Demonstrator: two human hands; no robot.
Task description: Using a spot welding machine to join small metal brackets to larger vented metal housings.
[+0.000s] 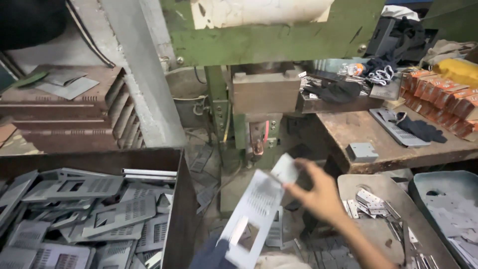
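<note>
My right hand [318,192] reaches in from the lower right and grips the upper end of a flat grey sheet-metal plate [256,211] with slotted vents and a rectangular cutout. The plate hangs tilted in the air below the green press [279,40] and its steel die block [266,92]. The plate is motion-blurred. My left hand is not visible in the head view.
A brown bin [172,199] at lower left holds several similar punched plates. A rusty workbench [358,132] at right carries a plate, dark gloves and orange cartons [443,97]. A grey tray [378,219] with small metal pieces and another tray [448,199] lie lower right.
</note>
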